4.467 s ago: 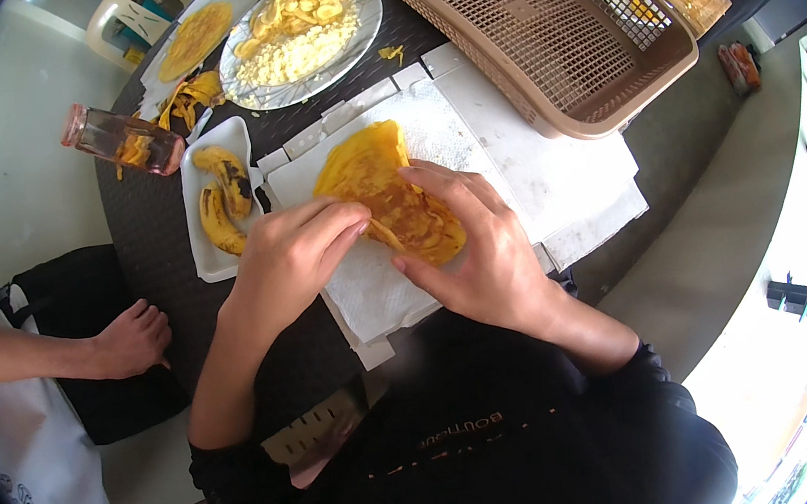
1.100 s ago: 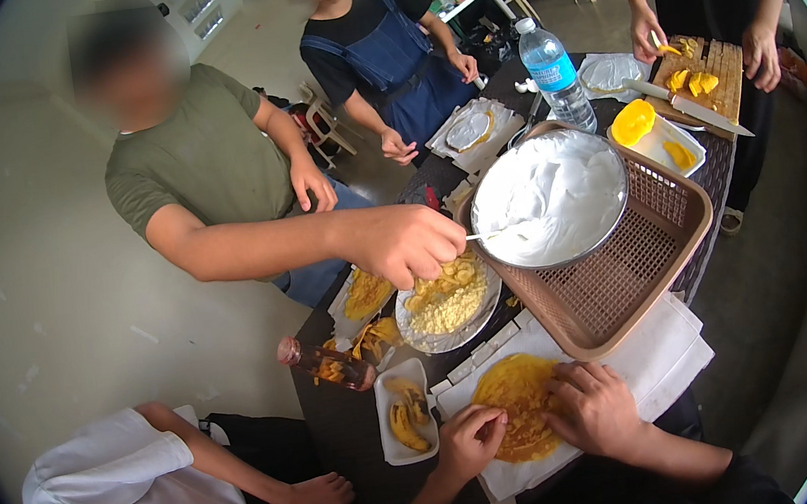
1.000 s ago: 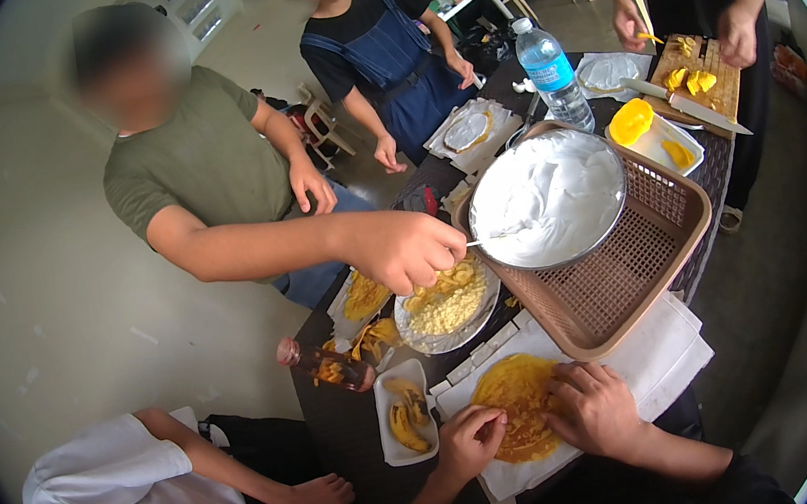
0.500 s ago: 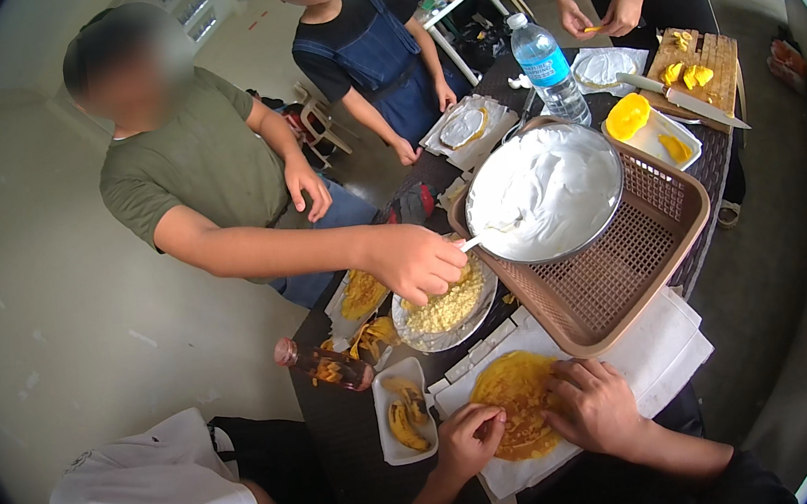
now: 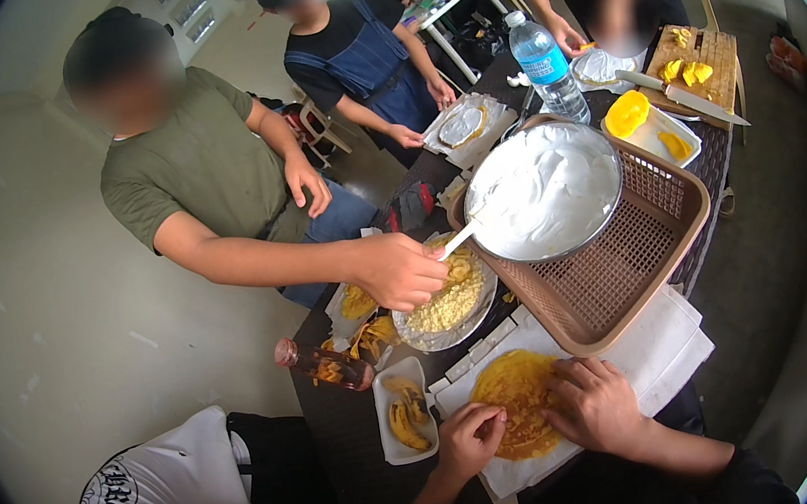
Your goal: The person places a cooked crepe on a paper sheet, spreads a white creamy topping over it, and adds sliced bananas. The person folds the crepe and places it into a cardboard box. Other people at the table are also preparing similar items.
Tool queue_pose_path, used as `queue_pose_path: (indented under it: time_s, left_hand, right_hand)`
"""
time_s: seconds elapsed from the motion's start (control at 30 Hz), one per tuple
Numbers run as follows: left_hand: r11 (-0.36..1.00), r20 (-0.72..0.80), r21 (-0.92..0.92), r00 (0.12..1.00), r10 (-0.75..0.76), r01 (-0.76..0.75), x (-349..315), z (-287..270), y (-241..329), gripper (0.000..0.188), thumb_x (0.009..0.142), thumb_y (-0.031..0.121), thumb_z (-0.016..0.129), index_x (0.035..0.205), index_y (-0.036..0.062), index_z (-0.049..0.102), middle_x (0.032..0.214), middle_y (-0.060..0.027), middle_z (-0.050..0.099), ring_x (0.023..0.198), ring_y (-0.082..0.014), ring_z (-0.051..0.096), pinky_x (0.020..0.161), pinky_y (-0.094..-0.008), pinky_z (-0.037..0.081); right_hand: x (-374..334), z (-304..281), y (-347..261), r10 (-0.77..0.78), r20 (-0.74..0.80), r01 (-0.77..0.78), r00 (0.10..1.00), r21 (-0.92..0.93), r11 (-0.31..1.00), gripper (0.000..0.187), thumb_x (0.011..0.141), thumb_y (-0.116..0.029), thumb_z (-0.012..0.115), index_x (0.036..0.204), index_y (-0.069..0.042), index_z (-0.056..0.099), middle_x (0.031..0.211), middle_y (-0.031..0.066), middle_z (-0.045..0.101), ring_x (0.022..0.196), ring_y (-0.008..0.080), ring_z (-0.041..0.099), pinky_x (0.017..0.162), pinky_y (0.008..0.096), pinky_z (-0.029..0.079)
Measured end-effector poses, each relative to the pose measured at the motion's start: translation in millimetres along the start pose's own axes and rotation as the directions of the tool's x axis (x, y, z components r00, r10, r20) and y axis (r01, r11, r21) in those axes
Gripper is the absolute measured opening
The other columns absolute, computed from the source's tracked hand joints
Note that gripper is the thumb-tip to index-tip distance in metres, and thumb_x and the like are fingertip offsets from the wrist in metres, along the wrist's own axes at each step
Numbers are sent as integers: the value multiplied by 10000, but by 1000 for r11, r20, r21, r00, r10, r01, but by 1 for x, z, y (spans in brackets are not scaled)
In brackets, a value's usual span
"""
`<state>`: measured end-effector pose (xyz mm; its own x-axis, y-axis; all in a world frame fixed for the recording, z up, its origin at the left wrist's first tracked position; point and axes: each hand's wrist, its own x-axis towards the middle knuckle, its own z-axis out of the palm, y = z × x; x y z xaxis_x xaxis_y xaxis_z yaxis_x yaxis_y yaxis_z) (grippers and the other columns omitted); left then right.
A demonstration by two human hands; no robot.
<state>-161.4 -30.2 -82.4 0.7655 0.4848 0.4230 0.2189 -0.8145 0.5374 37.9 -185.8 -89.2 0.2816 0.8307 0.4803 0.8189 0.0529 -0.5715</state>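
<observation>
A round browned yellow crepe lies flat on white paper in front of me. My left hand is closed in a pinch at the crepe's left edge; what its fingertips hold, if anything, is hidden. Over the right edge rests my right hand, thumb and fingers apart, fingertips touching the crepe. Just left of my left hand stands a white foam tray with bananas. Beyond the crepe is a plate of pale yellow crumbly pieces and banana slices.
Across the table a person's hand holds a white-handled utensil at a bowl of white cream. The bowl sits in a brown plastic basket. A knife lies across a wooden board. A water bottle stands behind.
The co-worker's hand has drawn the utensil back left from the cream. At the lower left, a person in white has shifted. My hands and the crepe look the same.
</observation>
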Motion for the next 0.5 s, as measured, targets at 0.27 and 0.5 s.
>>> queue_pose_path:
  time_s: [0.27, 0.5]
  left_hand:
    - [1000, 5, 6, 1000, 14, -14, 1, -1, 1, 86, 888, 34, 786, 953, 12, 734, 843, -95, 718, 625, -204, 671, 566, -311, 528]
    - [1000, -3, 2, 1000, 3, -3, 0, 0, 0, 77, 890, 33, 782, 949, 16, 735, 848, -95, 722, 627, -202, 672, 567, -308, 526]
  right_hand:
    - [0, -1, 0, -2, 3, 2, 1000, -3, 1000, 376, 834, -324, 801, 1102, -76, 708, 1237, 104, 640, 1169, 289, 614, 937, 419, 514]
    - [0, 0, 1, 3, 8, -3, 1000, 0, 1000, 366, 842, -333, 796, 1093, -81, 710, 1251, 102, 637, 1169, 288, 611, 936, 421, 509]
